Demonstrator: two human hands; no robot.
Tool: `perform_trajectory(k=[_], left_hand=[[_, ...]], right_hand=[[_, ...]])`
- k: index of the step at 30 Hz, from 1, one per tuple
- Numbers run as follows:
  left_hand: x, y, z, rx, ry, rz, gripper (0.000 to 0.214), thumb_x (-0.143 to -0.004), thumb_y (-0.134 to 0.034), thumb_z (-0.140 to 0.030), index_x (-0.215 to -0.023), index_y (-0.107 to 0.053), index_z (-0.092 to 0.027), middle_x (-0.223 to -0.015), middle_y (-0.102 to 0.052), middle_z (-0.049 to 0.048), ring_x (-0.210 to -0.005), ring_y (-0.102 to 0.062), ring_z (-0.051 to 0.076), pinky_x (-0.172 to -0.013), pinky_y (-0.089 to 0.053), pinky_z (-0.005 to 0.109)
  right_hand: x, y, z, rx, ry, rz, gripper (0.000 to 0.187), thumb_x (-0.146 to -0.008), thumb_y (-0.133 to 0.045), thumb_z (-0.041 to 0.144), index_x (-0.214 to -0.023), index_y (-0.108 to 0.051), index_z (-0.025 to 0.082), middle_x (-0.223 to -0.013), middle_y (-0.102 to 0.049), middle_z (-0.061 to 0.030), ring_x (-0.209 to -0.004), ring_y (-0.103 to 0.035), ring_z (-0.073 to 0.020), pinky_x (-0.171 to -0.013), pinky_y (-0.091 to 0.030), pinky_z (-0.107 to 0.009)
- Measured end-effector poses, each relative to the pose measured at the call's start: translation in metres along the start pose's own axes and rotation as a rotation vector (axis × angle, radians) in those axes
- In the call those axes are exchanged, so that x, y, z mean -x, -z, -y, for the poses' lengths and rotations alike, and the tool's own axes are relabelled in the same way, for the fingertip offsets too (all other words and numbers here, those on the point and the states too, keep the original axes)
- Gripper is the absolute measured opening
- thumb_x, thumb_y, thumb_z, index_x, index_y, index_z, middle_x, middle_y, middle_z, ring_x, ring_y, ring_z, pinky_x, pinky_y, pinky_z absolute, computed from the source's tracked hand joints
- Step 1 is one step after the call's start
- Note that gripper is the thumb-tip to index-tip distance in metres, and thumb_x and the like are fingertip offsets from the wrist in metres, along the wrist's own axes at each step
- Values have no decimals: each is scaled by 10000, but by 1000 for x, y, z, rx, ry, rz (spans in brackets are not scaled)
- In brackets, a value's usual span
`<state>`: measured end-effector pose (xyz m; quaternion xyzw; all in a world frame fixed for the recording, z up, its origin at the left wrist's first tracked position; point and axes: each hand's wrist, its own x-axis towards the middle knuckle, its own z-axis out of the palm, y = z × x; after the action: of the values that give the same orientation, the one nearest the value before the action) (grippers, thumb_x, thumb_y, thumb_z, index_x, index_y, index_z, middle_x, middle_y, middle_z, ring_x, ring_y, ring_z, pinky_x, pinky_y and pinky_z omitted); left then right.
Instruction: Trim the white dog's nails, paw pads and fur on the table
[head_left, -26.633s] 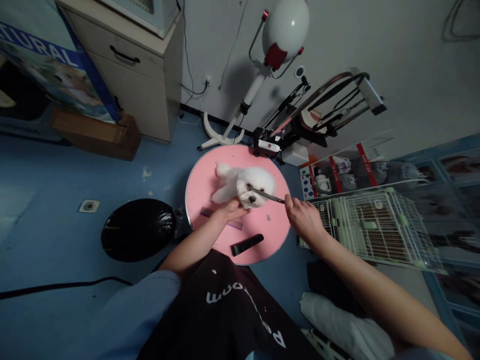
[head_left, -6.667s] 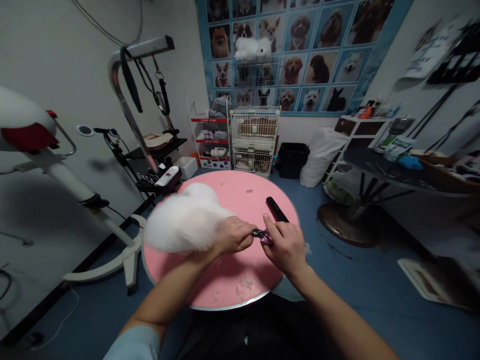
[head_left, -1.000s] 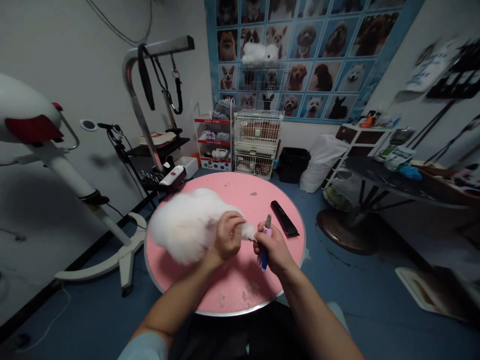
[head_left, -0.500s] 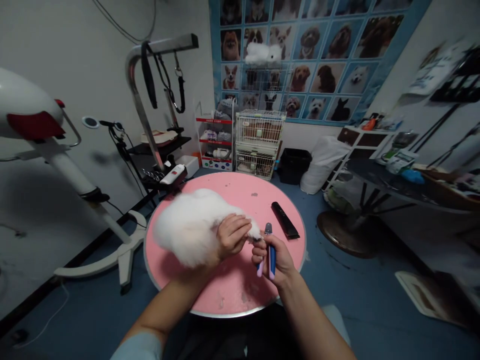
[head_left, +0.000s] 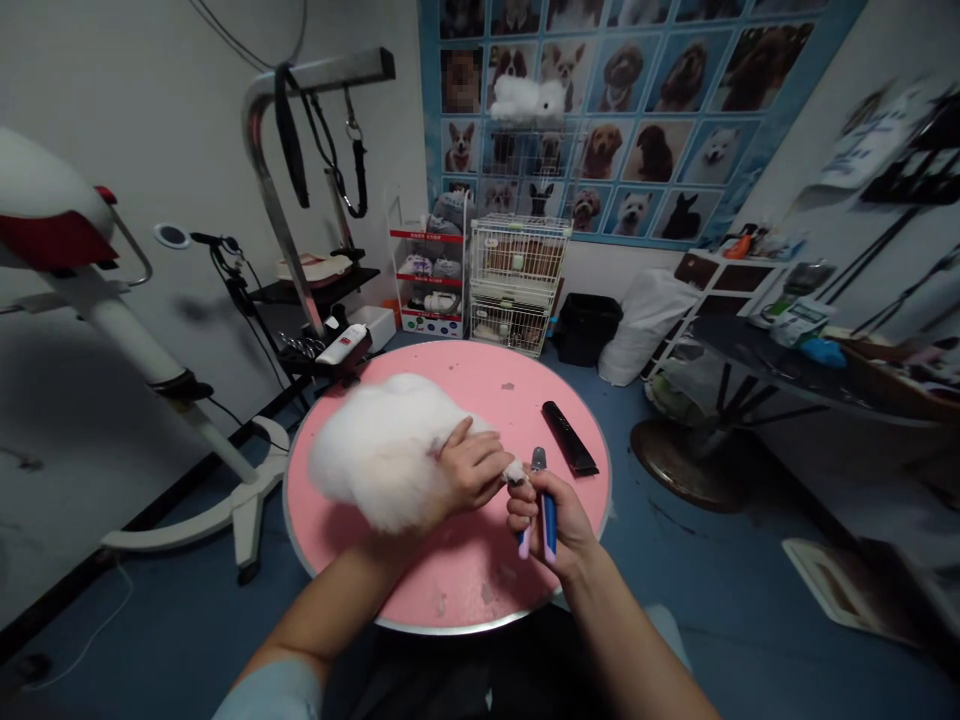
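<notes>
A white fluffy animal (head_left: 375, 445), which looks like a dog, lies on the round pink table (head_left: 450, 590); its head cannot be made out. My left hand (head_left: 474, 466) is closed around one of its legs, and the white paw (head_left: 516, 472) sticks out beyond the fingers. In my right hand (head_left: 559, 515) are blue nail clippers with lilac handle ends (head_left: 549, 525), jaws pointing away from me. The fingers of this hand also touch the paw. Beyond it lies a black hair clipper (head_left: 570, 440).
A metal arm with black straps (head_left: 285, 190) rises behind the table at left, near a white dryer on a wheeled stand (head_left: 180, 380). Wire cages (head_left: 517, 270) and a black bin (head_left: 590, 325) stand behind. A dark table (head_left: 772, 370) is at right.
My left hand has slid slightly right along the leg toward the paw, and its fingers have shifted. My right hand with the nail clippers has moved a little to the right.
</notes>
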<state>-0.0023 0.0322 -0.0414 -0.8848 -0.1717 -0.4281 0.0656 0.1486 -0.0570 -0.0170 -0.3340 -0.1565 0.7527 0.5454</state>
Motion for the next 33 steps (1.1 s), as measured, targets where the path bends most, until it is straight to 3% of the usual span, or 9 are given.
perform_trajectory(k=[2, 4, 8, 10, 13, 18, 26, 33], left_hand=[[-1, 0, 0, 24, -10, 49, 174, -881, -492, -200, -894, -665, -211, -804, -691, 29, -799, -642, 159, -1049, -374, 439], [-3, 2, 0, 39, -17, 81, 186, -879, -478, -190, -864, -663, -206, -753, -676, 25, -722, -613, 149, -999, -410, 410], [-9, 8, -3, 75, 8, 99, 180, -871, -477, -177, -882, -655, -197, -768, -683, 27, -735, -608, 155, -963, -409, 397], [-11, 10, -5, 80, 21, 110, 159, -861, -482, -174, -852, -640, -193, -769, -678, 22, -736, -600, 153, -986, -388, 403], [-13, 12, -6, 65, 46, 163, 137, -849, -485, -174, -805, -614, -186, -731, -647, 13, -718, -577, 147, -1013, -368, 398], [-12, 12, -4, 72, 92, 226, 122, -855, -497, -176, -815, -612, -179, -757, -650, 7, -740, -572, 139, -1067, -326, 397], [-12, 16, -5, 99, 139, 261, 132, -850, -479, -161, -821, -607, -181, -791, -664, 10, -759, -576, 139, -1084, -316, 402], [-12, 19, -5, 124, 116, 231, 128, -844, -488, -160, -794, -605, -178, -769, -651, 8, -747, -571, 134, -1077, -317, 395]], right_hand=[[0, 6, 9, 190, 53, -16, 269, -687, -624, 338, -848, -440, 224, -561, -410, 88, -464, -345, -87, -486, -311, -219], [0, 12, 23, 567, 190, -67, 272, -695, -598, 331, -908, -466, 225, -577, -452, 71, -494, -402, -119, -522, -341, -252], [1, 12, 59, 1678, 805, -170, 193, -721, -582, 189, -913, -572, 203, -705, -568, -11, -634, -485, -169, -619, -341, -304], [2, 4, 72, 2159, 1099, -62, 122, -781, -552, 140, -874, -606, 196, -730, -591, -44, -674, -483, -185, -642, -308, -326], [3, -12, 81, 2597, 1351, 187, 139, -870, -503, 104, -864, -618, 181, -700, -582, -48, -663, -459, -188, -650, -262, -348], [5, -32, 83, 2804, 1447, 330, 122, -908, -490, 108, -909, -607, 144, -710, -581, -51, -649, -437, -179, -665, -220, -359], [7, -39, 83, 2865, 1404, 330, 162, -938, -429, 91, -959, -586, 129, -689, -583, -44, -630, -463, -175, -629, -177, -349], [9, -37, 81, 2847, 1484, 310, 165, -936, -424, 87, -925, -580, 137, -662, -565, -27, -598, -460, -162, -615, -174, -349]])
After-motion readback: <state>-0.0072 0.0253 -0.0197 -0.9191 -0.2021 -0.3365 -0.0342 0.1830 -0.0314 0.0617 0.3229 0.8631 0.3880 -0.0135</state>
